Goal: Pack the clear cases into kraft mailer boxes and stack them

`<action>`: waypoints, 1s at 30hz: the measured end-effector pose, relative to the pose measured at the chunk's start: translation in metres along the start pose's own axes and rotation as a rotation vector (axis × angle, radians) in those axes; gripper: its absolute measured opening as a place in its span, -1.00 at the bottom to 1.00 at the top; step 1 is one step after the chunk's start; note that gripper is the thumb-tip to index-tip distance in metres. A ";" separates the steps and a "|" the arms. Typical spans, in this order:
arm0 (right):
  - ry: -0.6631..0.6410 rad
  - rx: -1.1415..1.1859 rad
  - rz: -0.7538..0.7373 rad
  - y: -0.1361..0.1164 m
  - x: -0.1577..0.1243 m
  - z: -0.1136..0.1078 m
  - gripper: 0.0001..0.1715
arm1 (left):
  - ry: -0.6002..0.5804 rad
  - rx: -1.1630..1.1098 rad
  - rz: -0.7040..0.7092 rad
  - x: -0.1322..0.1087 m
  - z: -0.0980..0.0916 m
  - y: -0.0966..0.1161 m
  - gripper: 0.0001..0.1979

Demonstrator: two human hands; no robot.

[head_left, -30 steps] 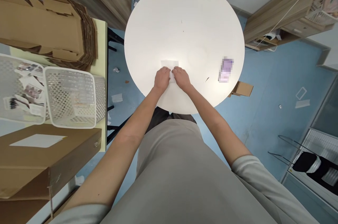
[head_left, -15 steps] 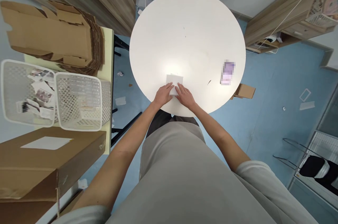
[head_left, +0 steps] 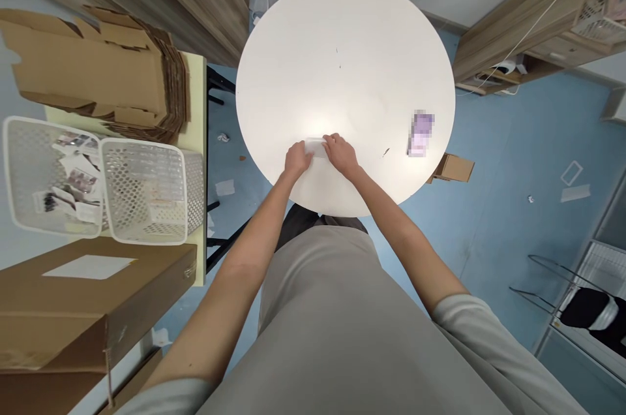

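A small white folded paper (head_left: 317, 147) lies near the front edge of a round white table (head_left: 342, 56). My left hand (head_left: 296, 160) grips its left end with curled fingers. On the other end, my right hand (head_left: 341, 154) has its fingers closed over the top edge. Only a narrow strip of the paper shows between the two hands.
A blurred purple item (head_left: 420, 133) lies at the table's right. At my left stand two white mesh baskets (head_left: 141, 190), flattened cardboard (head_left: 98, 82) and a brown box (head_left: 73, 310). A small carton (head_left: 452, 168) lies on the blue floor; wooden shelving (head_left: 518, 43) stands at the right.
The paper showed as a larger square beyond my fingers; now both hands have closed over it and only a thin strip shows. The view shifted slightly.
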State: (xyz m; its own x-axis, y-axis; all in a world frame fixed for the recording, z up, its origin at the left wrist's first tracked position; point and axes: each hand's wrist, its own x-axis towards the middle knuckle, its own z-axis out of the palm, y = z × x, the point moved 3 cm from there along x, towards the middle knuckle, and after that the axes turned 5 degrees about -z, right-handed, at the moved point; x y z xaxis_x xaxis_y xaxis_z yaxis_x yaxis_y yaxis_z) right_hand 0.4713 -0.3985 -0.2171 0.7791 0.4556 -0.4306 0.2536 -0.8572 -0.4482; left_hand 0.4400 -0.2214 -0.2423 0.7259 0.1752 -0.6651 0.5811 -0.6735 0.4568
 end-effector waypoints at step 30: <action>0.296 0.473 0.574 -0.025 -0.028 0.044 -0.66 | -0.004 -0.256 -0.042 -0.020 0.006 -0.007 -0.55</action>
State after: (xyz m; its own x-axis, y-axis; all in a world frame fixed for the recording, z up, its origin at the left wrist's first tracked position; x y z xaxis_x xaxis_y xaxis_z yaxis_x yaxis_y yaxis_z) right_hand 0.4184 -0.3796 -0.2284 0.8509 -0.1649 -0.4989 -0.4511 -0.7159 -0.5328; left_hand 0.4189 -0.2246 -0.2358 0.6978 0.1962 -0.6889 0.6855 -0.4620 0.5627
